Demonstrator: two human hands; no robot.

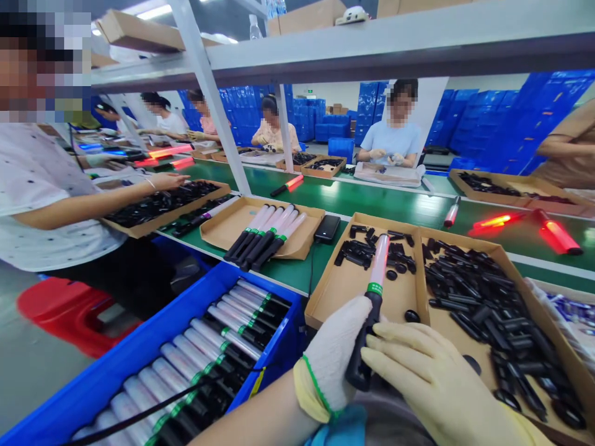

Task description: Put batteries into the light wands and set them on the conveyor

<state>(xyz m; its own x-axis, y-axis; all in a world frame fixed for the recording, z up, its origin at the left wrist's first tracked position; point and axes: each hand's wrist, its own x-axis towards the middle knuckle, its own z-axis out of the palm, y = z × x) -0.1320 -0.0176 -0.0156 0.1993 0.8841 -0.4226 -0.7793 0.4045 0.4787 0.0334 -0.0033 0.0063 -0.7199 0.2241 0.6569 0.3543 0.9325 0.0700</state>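
My left hand (337, 353), in a white knit glove with a yellow cuff, is wrapped round the black handle of a light stick (377, 282). The stick tilts upward, with a clear pinkish tube, a green band and a black tip. My right hand (421, 365), in a pale yellow glove, touches the lower handle from the right, fingers stretched out. Just beyond them, a cardboard tray (332, 294) holds small black parts. Beside it, another cardboard tray (504, 251) is heaped with black tubular parts.
A blue crate (153, 316) of similar sticks stands at lower left. Several sticks (267, 232) lie on a cardboard tray (214, 232). A black box (328, 228) with a cable lies nearby. Lit red sticks (558, 235) rest on the green belt (400, 207). Co-workers sit around; a metal shelf (325, 52) crosses overhead.
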